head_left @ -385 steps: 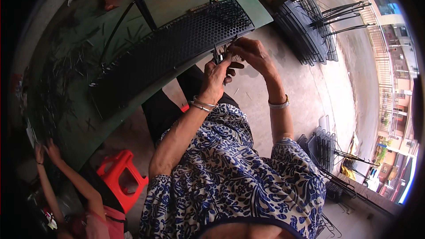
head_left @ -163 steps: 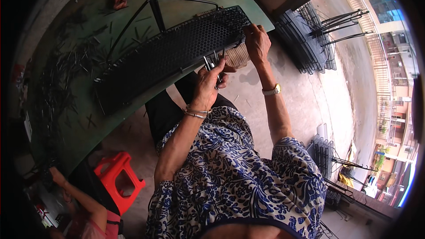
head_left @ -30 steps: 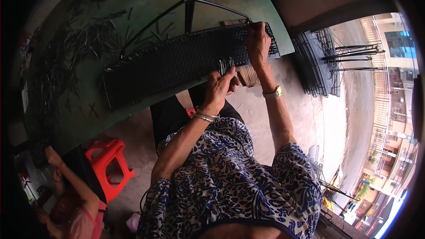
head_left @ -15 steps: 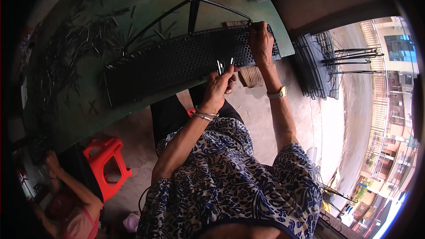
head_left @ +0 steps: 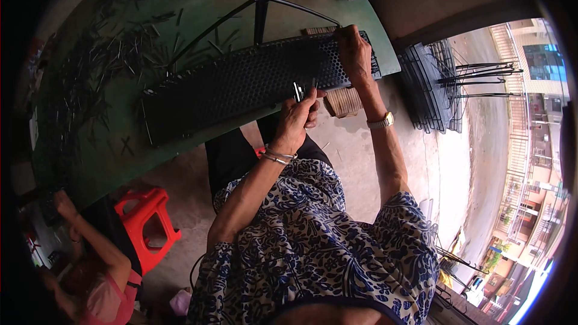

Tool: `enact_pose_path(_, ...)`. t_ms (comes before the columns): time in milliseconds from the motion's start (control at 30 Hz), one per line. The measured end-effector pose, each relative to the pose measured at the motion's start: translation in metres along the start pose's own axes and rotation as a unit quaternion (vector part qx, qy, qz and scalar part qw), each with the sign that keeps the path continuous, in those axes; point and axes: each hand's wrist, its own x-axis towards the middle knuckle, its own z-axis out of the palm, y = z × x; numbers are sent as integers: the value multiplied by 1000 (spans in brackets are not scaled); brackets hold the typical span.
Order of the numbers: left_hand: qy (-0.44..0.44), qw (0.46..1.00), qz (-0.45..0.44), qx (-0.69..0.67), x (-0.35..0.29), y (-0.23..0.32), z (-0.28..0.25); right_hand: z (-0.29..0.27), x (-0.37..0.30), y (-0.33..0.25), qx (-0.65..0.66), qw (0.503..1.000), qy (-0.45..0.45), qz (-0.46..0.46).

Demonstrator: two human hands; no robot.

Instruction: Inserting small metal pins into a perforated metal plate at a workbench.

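Observation:
A long black perforated metal panel (head_left: 241, 78) lies across the table's near edge. Thin black rods (head_left: 260, 21) rise from its far side, and one slants down to its far right corner. My right hand (head_left: 356, 60) is closed at that corner, fingers pinched against the rod's end and the panel's rim; anything small inside the pinch is hidden. My left hand (head_left: 293, 123) is closed round a few thin dark strips (head_left: 298, 91), whose shiny ends stick up in front of the panel's near edge.
Many thin black strips (head_left: 123, 54) lie scattered over the green table (head_left: 102, 168). Corrugated brown pads (head_left: 343, 103) sit by the panel. Stacked black wire racks (head_left: 430, 87) stand at right. A red stool (head_left: 147, 225) and a co-worker's arm (head_left: 99, 238) are at lower left.
My right hand has shifted very slightly up and left at the panel's corner. The strips in my left hand have tilted a little. The co-worker's arm has moved slightly.

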Motion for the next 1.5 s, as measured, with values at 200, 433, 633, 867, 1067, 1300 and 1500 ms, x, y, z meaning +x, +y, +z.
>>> enact_pose_path(200, 2, 1000, -9, 0, 0, -1, 1, 0, 1, 4, 7, 1000, 3, -14)
enact_pose_path(433, -3, 1000, -13, -5, -2, -1, 1, 3, -3, 10, 10, 1000, -4, -10)
enact_pose_path(633, -4, 1000, -13, -11, -1, 0, 2, 1, -4, -2, -71, 996, -54, -10)
enact_pose_path(867, -4, 1000, 10, 6, -4, 5, 3, -22, -18, -26, 33, 976, -150, 152)
enact_pose_path(1067, -22, 999, 27, 42, -5, 4, 4, -56, -47, -60, 301, 897, -301, 119)
enact_pose_path(1300, 42, 997, 6, 67, -5, 4, 10, -58, -41, -45, 356, 885, -283, 104)
enact_pose_path(1500, 33, 998, -31, 33, 5, 3, -1, -42, -23, -51, 180, 958, -52, 218)
